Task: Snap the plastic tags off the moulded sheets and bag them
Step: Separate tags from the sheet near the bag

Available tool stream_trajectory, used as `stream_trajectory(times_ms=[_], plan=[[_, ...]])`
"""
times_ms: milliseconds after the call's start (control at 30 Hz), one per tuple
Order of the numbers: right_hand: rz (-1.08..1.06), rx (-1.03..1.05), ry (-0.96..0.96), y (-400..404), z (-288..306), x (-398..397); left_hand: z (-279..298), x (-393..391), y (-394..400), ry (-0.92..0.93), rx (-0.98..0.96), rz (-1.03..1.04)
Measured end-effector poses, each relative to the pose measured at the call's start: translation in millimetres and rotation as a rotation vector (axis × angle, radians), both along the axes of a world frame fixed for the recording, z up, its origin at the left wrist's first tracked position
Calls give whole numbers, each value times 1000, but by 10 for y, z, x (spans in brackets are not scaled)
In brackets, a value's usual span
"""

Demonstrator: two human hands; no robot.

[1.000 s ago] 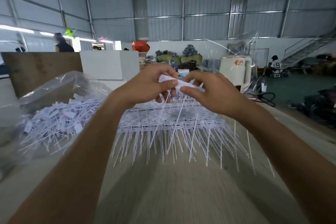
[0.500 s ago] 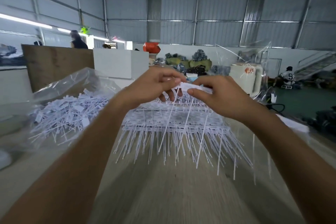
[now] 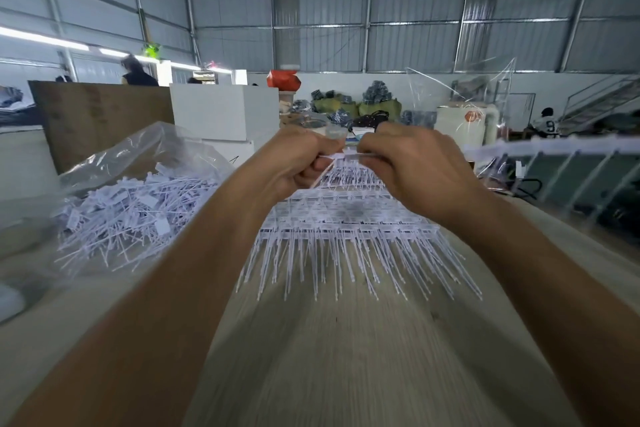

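A stack of white moulded tag sheets (image 3: 346,218) lies on the wooden table (image 3: 346,357), its thin tails fanning toward me. Above its far end both hands meet. My left hand (image 3: 298,163) pinches a small white tag piece (image 3: 334,158), with a thin tail slanting down from its fingers. My right hand (image 3: 415,166) grips the other end of the same white piece. To the left lies a clear plastic bag (image 3: 138,163), open and heaped with loose snapped-off tags (image 3: 131,215).
A blurred white moulded strip (image 3: 554,149) crosses the right side at hand height. White boxes (image 3: 225,114) and a brown board (image 3: 100,121) stand behind the bag. Clear plastic sheeting (image 3: 460,94) rises at the back right. People sit and stand far off.
Both hands have stayed together over the stack, fingers curling tighter on the white piece. A blurred white strip now shows at the right. The camera has tilted slightly.
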State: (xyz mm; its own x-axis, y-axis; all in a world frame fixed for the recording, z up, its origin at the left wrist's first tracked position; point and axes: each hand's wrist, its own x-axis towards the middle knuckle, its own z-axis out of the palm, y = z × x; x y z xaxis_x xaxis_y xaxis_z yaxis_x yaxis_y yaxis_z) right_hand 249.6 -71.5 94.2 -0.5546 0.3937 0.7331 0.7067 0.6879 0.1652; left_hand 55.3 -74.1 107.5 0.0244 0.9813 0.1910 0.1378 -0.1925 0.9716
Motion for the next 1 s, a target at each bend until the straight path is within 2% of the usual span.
stream_trajectory(times_ms=[100, 267, 367, 467, 533, 600, 700, 800, 900, 1000], plan=[[5, -13, 22, -5, 0, 8, 20, -27, -36, 71, 32, 31], [29, -104, 90, 28, -7, -6, 207, -60, -166, 369, 213, 134], [75, -213, 150, 68, -52, -37, 268, -39, -223, 630, 323, 200], [116, -373, 251, 105, -86, -19, 288, 26, -241, 895, 346, 290], [122, -415, 244, 98, -96, -27, 265, 96, -228, 1102, 364, 446], [121, -418, 199, 76, -94, -61, 231, 157, -228, 1233, 453, 600], [81, -384, 132, 40, -75, -99, 194, 154, -216, 1294, 541, 680], [-53, -322, 46, -25, -127, -95, 164, 111, -202, 1257, 537, 600], [-89, -318, 66, -128, -234, -56, 142, 45, -202, 1118, 552, 451], [-83, -378, 90, -197, -267, 21, 141, -10, -252, 1038, 524, 175]])
